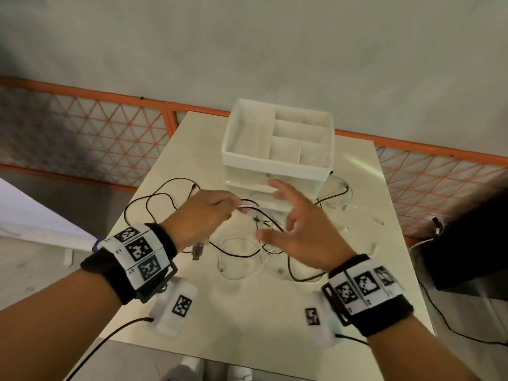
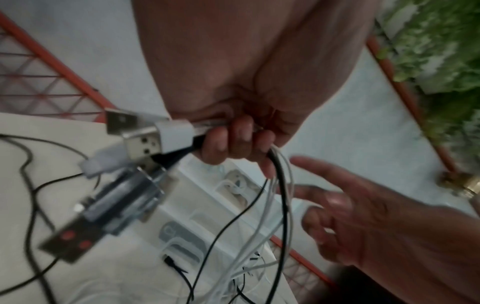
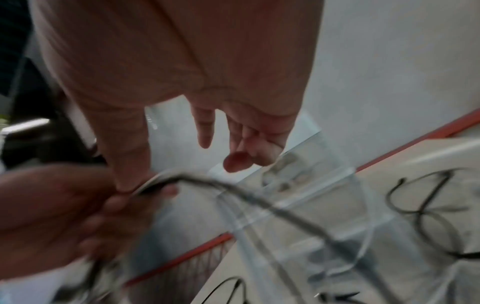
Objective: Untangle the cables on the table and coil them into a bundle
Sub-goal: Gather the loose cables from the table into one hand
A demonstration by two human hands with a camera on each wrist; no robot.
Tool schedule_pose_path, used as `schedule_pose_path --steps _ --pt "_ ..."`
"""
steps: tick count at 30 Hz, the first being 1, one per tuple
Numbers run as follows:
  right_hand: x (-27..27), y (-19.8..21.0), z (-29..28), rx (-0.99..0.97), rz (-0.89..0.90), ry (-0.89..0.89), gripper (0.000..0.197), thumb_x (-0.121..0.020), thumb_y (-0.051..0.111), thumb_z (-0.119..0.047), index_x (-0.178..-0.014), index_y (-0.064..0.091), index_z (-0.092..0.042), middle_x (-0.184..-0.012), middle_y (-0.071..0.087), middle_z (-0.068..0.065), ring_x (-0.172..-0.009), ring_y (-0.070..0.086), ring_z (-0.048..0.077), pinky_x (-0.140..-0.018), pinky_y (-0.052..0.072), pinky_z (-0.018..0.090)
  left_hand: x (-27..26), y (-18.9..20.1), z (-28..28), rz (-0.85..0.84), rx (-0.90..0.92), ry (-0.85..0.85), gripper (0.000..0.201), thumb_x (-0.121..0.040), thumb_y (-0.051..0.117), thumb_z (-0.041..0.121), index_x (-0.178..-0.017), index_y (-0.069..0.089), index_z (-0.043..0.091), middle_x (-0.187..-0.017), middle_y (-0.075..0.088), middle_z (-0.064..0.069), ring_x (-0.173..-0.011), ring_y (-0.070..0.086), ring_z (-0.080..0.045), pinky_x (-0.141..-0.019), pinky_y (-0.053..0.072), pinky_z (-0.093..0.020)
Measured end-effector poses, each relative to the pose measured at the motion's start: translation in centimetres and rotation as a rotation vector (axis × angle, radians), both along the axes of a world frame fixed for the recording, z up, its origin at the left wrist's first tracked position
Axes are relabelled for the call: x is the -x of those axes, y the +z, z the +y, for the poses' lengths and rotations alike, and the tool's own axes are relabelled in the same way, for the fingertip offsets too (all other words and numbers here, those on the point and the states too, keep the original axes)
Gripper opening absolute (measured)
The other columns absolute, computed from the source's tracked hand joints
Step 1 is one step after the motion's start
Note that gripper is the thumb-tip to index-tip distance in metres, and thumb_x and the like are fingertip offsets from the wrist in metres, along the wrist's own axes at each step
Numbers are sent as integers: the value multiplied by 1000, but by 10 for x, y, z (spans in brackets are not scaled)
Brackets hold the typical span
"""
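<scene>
Black and white cables (image 1: 247, 244) lie tangled on the pale table (image 1: 247, 312). My left hand (image 1: 209, 213) grips a bunch of them above the table; in the left wrist view its curled fingers (image 2: 233, 142) hold the cords just behind several USB plugs (image 2: 145, 142), and the strands (image 2: 280, 205) hang down from the fist. My right hand (image 1: 291, 229) hovers just right of it with fingers spread and holds nothing. In the right wrist view its fingers (image 3: 205, 127) are straight, and the cable bunch (image 3: 207, 183) arcs past below, blurred.
A white drawer organiser (image 1: 277, 149) with an open divided top stands at the table's far side, right behind my hands. Black cable loops (image 1: 154, 204) spread to the left. An orange mesh fence (image 1: 82, 133) runs behind the table. A dark box (image 1: 467, 243) sits at right.
</scene>
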State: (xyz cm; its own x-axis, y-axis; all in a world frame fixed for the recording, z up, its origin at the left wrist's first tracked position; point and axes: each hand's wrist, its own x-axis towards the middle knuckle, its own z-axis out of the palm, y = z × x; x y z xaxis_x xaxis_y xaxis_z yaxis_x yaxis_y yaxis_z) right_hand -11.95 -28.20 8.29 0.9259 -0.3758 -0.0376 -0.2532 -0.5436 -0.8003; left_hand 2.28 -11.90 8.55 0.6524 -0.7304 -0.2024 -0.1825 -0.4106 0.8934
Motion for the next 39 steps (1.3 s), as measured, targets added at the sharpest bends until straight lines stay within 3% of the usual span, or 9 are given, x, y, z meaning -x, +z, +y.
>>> schedule_pose_path --steps 2,4,7,12,16,19,21,27,39 --pt "-12 -9 21 70 30 105 55 -74 83 -43 -123 59 -39 -111 66 -20 -81 57 -8 -79 47 21 8 9 -2 -103 -6 -148 31 -100 52 31 -89 74 12 -61 41 1 -44 37 -10 -46 39 -26" --pt "-22 -18 16 218 168 89 20 -80 77 -43 -82 65 -27 -75 65 -11 -73 61 6 -71 46 29 8 14 3 -159 -13 -249 39 -100 53 29 -74 62 1 -59 35 -1 -41 29 -5 -43 32 -18" --pt "-26 -19 -16 295 347 0 30 -80 77 -41 -60 60 -26 -59 58 -10 -60 56 8 -64 44 28 -5 9 18 -211 -209 -351 40 -101 49 35 -74 66 11 -57 48 7 -50 40 -6 -55 37 -19" --pt "-31 -28 -15 585 -99 -311 8 -75 74 -17 -83 75 -19 -80 67 -2 -69 59 19 -64 45 27 -20 -14 26 -215 -454 -301 29 -101 47 25 -91 74 28 -65 59 12 -61 55 -4 -55 38 -15" --pt "-13 -82 -5 338 89 -270 40 -79 76 -18 -118 67 -21 -115 60 3 -86 65 20 -80 54 32 -20 -32 23 -276 -441 -103 31 -100 44 14 -99 75 11 -85 63 -1 -85 60 -22 -69 42 -24" --pt "16 -103 -3 374 136 -339 13 -79 74 -23 -87 63 -22 -87 60 -7 -69 57 12 -66 46 26 -28 -42 27 -164 -353 49 30 -98 43 7 -95 73 3 -81 59 -3 -76 54 -21 -70 47 -31" --pt "33 -115 -1 384 422 -267 10 -80 66 -30 -73 63 -23 -73 63 -9 -71 60 15 -64 47 25 -34 -45 27 -71 -299 123 30 -97 42 6 -91 71 4 -77 58 -3 -66 52 -17 -59 42 -25" --pt "55 -151 6 427 745 -196 29 -86 58 -28 -114 61 -19 -117 65 2 -109 63 26 -89 48 33 -40 -42 18 178 -131 158 29 -95 59 22 -73 53 4 -60 37 -1 -55 33 -19 -52 30 -27" --pt "51 -148 16 347 613 -219 14 -82 58 -23 -94 52 -20 -95 66 6 -90 64 29 -70 45 30 -45 -34 20 298 -41 172 23 -98 57 19 -94 66 -2 -63 34 0 -50 31 -12 -43 30 -22"
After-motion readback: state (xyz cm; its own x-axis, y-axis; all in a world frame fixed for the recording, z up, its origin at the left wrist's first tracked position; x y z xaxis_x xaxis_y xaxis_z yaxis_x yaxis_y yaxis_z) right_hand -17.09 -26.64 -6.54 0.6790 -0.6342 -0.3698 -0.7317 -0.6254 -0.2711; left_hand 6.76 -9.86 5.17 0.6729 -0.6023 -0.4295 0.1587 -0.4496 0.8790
